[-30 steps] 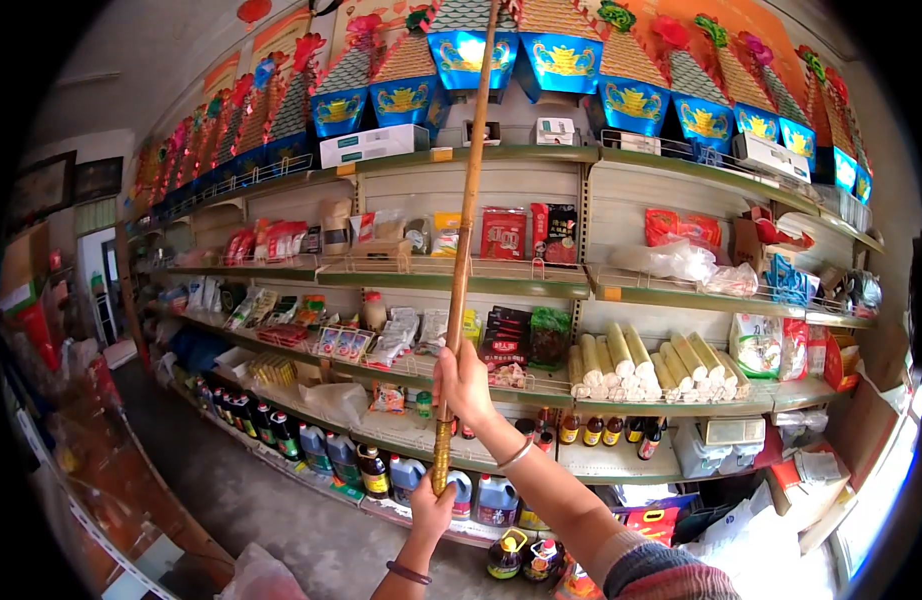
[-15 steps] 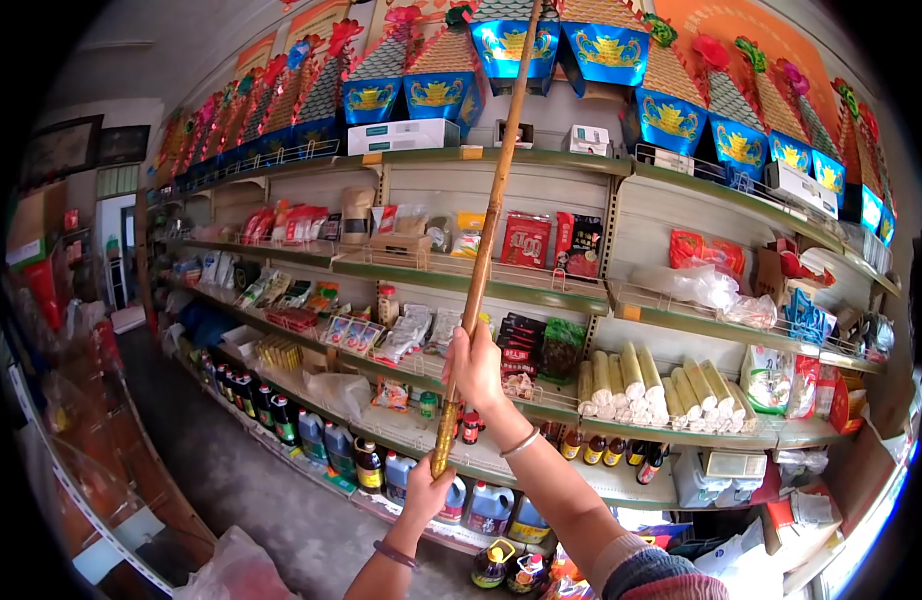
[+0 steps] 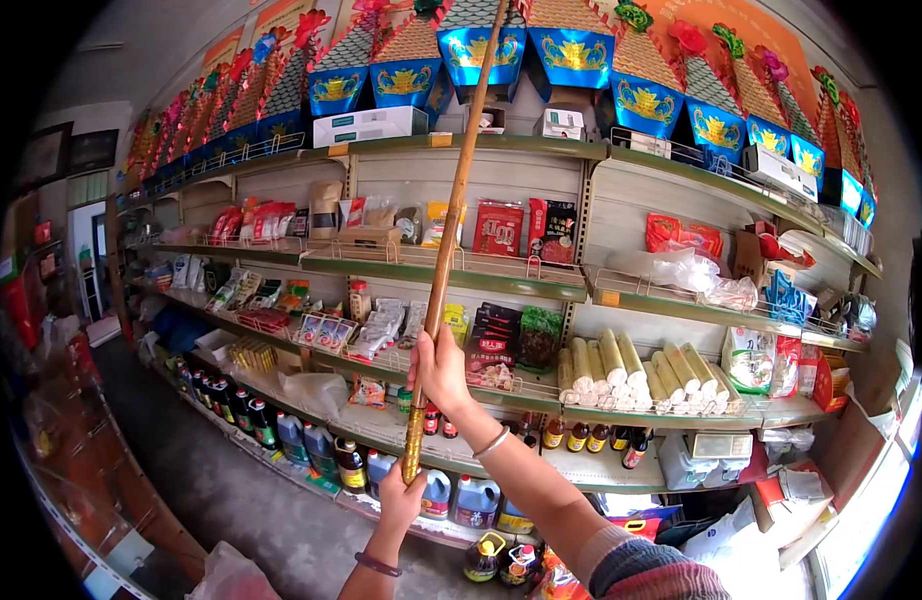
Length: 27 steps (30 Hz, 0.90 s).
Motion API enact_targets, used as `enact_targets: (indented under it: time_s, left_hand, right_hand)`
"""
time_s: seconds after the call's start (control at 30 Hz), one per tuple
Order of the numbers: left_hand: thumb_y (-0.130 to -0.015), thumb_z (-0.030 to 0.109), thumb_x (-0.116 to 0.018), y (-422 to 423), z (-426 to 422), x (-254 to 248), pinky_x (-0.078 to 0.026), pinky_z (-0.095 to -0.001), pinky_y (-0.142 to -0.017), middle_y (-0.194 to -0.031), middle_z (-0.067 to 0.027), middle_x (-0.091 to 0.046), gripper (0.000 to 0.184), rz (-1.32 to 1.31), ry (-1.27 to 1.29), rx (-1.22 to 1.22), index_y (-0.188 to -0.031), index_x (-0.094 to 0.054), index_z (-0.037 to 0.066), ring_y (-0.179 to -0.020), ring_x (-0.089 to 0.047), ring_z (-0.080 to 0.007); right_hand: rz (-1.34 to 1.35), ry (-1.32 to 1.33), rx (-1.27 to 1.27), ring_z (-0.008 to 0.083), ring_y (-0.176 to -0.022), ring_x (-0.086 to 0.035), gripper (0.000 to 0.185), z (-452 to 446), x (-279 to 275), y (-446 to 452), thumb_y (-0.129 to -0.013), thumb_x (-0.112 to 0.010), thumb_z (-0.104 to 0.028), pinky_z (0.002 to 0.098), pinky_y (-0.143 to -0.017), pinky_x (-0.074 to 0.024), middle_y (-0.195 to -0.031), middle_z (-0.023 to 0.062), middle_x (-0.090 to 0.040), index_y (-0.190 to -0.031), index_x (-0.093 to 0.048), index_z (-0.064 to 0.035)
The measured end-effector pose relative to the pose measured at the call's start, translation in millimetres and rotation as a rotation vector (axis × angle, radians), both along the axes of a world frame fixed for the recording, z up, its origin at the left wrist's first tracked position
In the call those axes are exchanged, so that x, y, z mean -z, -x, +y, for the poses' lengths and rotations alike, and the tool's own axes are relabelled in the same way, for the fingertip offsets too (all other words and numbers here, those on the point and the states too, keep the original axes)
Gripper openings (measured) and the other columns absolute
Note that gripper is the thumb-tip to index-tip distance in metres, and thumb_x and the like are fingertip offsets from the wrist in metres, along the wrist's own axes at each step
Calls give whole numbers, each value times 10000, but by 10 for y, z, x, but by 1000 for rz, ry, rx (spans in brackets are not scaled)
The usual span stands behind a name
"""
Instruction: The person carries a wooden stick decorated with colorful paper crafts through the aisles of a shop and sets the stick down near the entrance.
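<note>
A long wooden pole (image 3: 461, 185) rises in front of the shelves, leaning slightly right toward the top, where its end runs out of view. Gold wrapping covers its lower end. My left hand (image 3: 399, 494), with a dark bracelet at the wrist, is closed around the bottom of the gold part. Higher up, my right hand (image 3: 443, 372) grips the bare wood just above the wrapping; a silver bangle circles that wrist. Behind the pole's upper part hang or stand shiny blue decorations (image 3: 481, 52) with gold emblems and scale-patterned tops.
Shelves (image 3: 431, 262) carry packaged goods, including red packets (image 3: 498, 227) and several pale wrapped rolls (image 3: 609, 362). Large bottles (image 3: 476, 500) line the bottom. A long low counter or case (image 3: 111, 480) runs along the left beside the grey floor (image 3: 281, 525). A plastic bag (image 3: 233, 575) is at bottom left.
The shelves, pole and both hands all appear farther left in the view. Both hands keep the same hold on the pole, and its lean looks nearly unchanged.
</note>
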<state>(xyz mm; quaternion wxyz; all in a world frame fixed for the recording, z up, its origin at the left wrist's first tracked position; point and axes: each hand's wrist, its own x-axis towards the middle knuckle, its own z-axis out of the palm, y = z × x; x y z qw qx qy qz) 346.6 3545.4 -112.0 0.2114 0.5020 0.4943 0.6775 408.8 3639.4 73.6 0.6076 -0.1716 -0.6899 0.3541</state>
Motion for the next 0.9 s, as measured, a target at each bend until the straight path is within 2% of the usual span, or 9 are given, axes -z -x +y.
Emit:
enact_targets:
  time_s: [0.2, 0.3, 0.4, 0.5, 0.57, 0.67, 0.83, 0.9]
  left_hand:
    - [-770, 77, -616, 56, -230, 8, -443, -271, -568, -680, -50, -552, 320, -37, 24, 27, -1065, -542, -22, -591, -501, -107]
    - [-772, 71, -609, 208, -161, 313, -444, -277, -563, -668, -53, -552, 307, 40, -7, -34, -1056, -544, -25, -585, -509, -118]
    - [-766, 76, -615, 249, -252, 333, -443, -281, -558, -663, -59, -559, 307, 60, -36, -75, -1047, -546, -28, -579, -515, -122]
    - [-759, 88, -625, 266, -358, 358, -443, -283, -560, -676, -66, -569, 314, 67, 74, -38, -1039, -548, -32, -583, -519, -123]
    - [-756, 93, -629, 245, -381, 372, -443, -284, -560, -676, -69, -570, 314, 70, 45, -53, -1033, -550, -32, -583, -520, -122]
    - [-767, 95, -621, 182, -416, 265, -445, -286, -558, -680, -63, -578, 306, 110, 11, -82, -1037, -549, -29, -585, -533, -120]
    - [-779, 60, -602, 35, -475, -2, -470, -275, -567, -691, -68, -598, 304, 49, -2, -34, -1059, -533, -35, -606, -585, -122]
    - [-780, 51, -599, 7, -498, -6, -481, -273, -578, -690, -71, -601, 307, 32, 4, -28, -1063, -526, -45, -623, -602, -122]
  right_hand:
    - [-50, 39, -12, 143, -466, -546, 175, -50, 215, 43, -944, -411, -195, 284, -391, -468, -626, 59, -510, -933, -383, -22]
    - [-45, 59, -56, 150, -482, -563, 181, -148, 293, 71, -943, -416, -192, 286, -405, -475, -635, 67, -519, -962, -384, -16]
    - [-98, 45, -80, 157, -518, -589, 195, -186, 355, 66, -941, -428, -190, 289, -433, -489, -667, 73, -543, -990, -386, -6]
    - [-135, 40, -95, 159, -529, -597, 216, -243, 385, 33, -939, -434, -193, 291, -449, -496, -681, 73, -555, -1021, -394, 2]
    - [-148, 29, -110, 160, -531, -599, 235, -276, 363, 2, -939, -436, -195, 292, -456, -498, -683, 73, -560, -1052, -400, 8]
    - [-112, 60, -105, 182, -510, -602, 174, -336, 240, -29, -923, -461, -155, 309, -448, -490, -625, 87, -567, -903, -397, 6]
    - [-142, -11, -21, 202, -517, -615, 197, -184, 166, -69, -929, -448, -180, 311, -451, -494, -623, 97, -579, -933, -416, 15]
    - [-156, 7, -39, 180, -523, -611, 221, -204, 148, -109, -938, -430, -192, 293, -453, -500, -654, 84, -572, -1017, -412, 13]
